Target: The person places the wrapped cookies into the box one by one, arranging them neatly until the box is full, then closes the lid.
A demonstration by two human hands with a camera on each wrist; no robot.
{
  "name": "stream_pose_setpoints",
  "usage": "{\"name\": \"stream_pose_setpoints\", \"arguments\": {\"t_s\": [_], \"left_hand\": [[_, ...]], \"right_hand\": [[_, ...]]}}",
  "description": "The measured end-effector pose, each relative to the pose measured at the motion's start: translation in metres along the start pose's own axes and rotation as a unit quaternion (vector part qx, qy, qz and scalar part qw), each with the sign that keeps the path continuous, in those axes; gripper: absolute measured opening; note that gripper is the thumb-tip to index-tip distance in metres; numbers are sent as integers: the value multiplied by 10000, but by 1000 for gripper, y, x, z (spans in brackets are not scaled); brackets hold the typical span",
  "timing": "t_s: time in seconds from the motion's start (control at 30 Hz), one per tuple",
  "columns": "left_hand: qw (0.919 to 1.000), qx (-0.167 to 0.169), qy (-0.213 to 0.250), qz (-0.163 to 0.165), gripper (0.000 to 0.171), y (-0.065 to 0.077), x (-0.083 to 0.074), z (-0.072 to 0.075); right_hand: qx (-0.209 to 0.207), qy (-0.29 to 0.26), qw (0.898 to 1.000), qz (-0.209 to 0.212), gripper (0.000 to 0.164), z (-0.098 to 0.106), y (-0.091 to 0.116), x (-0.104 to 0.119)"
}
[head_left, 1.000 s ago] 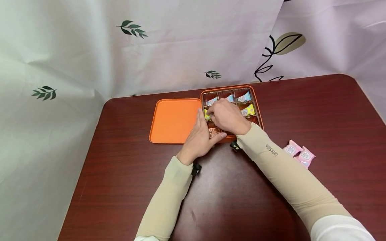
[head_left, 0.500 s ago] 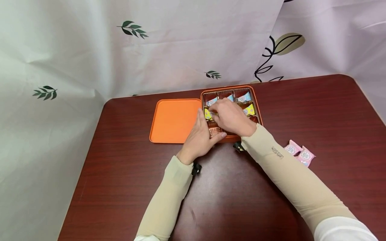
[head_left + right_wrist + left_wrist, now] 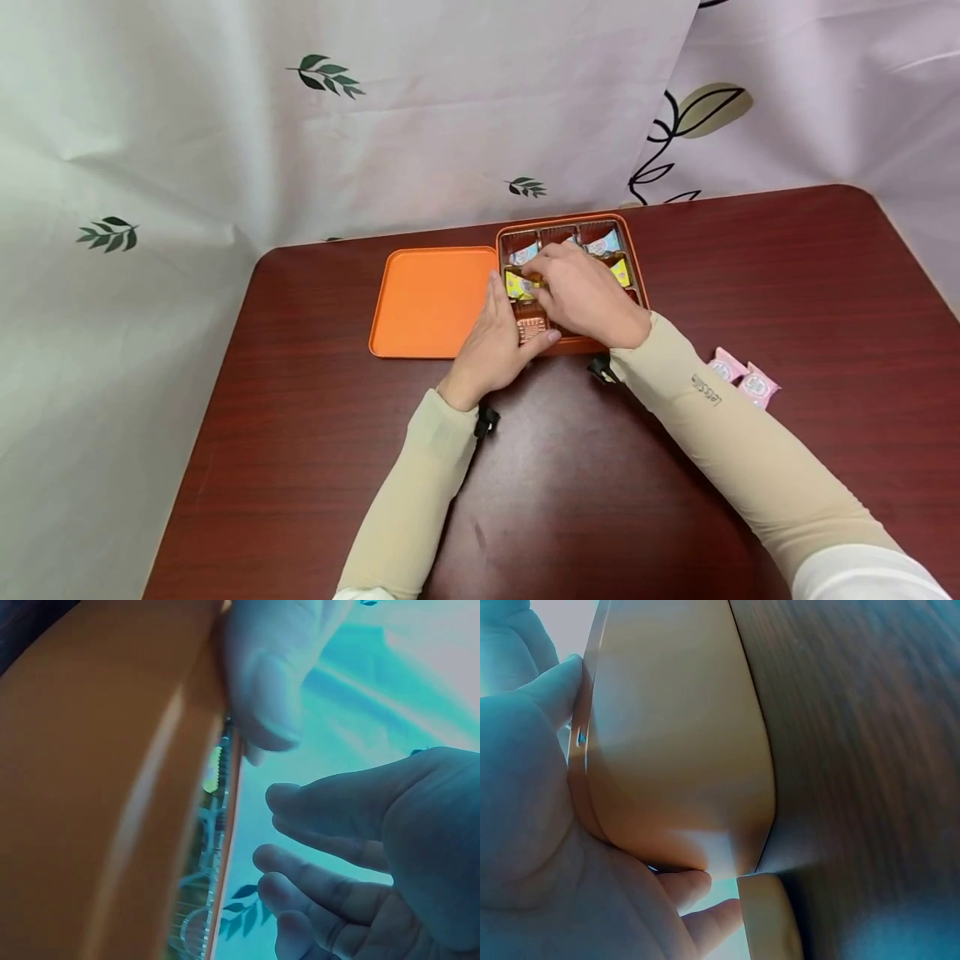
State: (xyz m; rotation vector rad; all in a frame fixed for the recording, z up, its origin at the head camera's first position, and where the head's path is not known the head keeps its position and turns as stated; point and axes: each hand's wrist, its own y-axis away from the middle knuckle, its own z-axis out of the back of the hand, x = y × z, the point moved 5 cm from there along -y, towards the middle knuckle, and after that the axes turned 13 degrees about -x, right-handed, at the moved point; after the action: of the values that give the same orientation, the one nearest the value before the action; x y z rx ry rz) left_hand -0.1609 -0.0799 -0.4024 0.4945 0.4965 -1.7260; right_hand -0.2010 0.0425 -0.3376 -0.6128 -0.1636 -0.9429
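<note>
The orange box [image 3: 579, 345], divided into compartments, sits near the back edge of the bench [image 3: 300, 458], just beside a shallow orange tray [image 3: 431, 304]. We see the left hand [image 3: 489, 346] bracing its near left corner, the fingers straight along the left wall and the thumb stretched to the near rim. The right hand [image 3: 583, 293] hangs over the compartments, close to a yellow packet [image 3: 517, 286] at the left of the middle row; in the right wrist view we observe its fingers released and loosely bent. Blue packets [image 3: 602, 243] lie in the back row, and we note a second yellow packet [image 3: 620, 272] at the right of the middle row. Two pink packets [image 3: 757, 386] lie on the bench beside the right sleeve [image 3: 720, 433], whose dark lettering we read as "LetsSlim". The packets' printed labels are too small for us to read.
</note>
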Motion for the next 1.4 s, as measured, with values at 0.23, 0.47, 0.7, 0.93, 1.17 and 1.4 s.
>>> {"name": "stream_pose_setpoints", "arguments": {"t_s": [0.23, 0.47, 0.7, 0.93, 1.17, 1.4], "left_hand": [[10000, -15, 22, 79, 113, 1, 1, 1], [9999, -20, 20, 115, 113, 1, 0, 0], [9998, 7, 23, 176, 114, 1, 0, 0], [9999, -12, 39, 138, 113, 1, 0, 0], [9999, -41, 52, 119, 113, 1, 0, 0], [9999, -39, 37, 90, 113, 1, 0, 0]], "right_hand": [[102, 166, 9998, -15, 28, 12, 2, 5], [200, 346, 9990, -181, 30, 24, 11, 1], [148, 413, 9988, -197, 29, 34, 22, -6], [103, 421, 9989, -153, 30, 42, 32, -12], [88, 489, 9985, -233, 31, 49, 45, -18], [-86, 474, 9987, -193, 38, 55, 57, -24]]}}
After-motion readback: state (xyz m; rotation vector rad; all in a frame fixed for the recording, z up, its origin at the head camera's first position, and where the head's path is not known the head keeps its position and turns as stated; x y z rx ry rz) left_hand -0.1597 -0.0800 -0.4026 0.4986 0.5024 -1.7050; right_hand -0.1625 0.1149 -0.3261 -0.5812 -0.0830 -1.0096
